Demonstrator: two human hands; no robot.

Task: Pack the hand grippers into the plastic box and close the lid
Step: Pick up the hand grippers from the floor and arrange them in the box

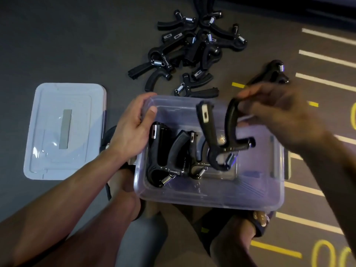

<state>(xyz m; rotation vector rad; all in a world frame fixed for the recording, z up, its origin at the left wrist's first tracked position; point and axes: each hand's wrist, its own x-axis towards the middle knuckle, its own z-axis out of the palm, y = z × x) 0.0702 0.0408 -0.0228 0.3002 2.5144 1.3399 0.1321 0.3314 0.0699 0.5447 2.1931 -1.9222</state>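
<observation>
A clear plastic box (210, 197) stands open on the dark floor between my feet. Two black hand grippers (169, 157) with steel springs lie in its left half. My left hand (133, 126) grips the box's far-left corner, thumb inside the rim. My right hand (277, 110), blurred, pinches the handle tip of another black hand gripper (219, 139) that hangs spring-down over the middle of the box. The box's pale lid (65, 130) lies flat on the floor to the left.
Several more black hand grippers (190, 49) lie piled on the floor beyond the box. One single hand gripper (273, 74) lies apart behind my right hand. White and yellow floor markings (325, 58) run along the right. My sandalled feet (258, 220) flank the box.
</observation>
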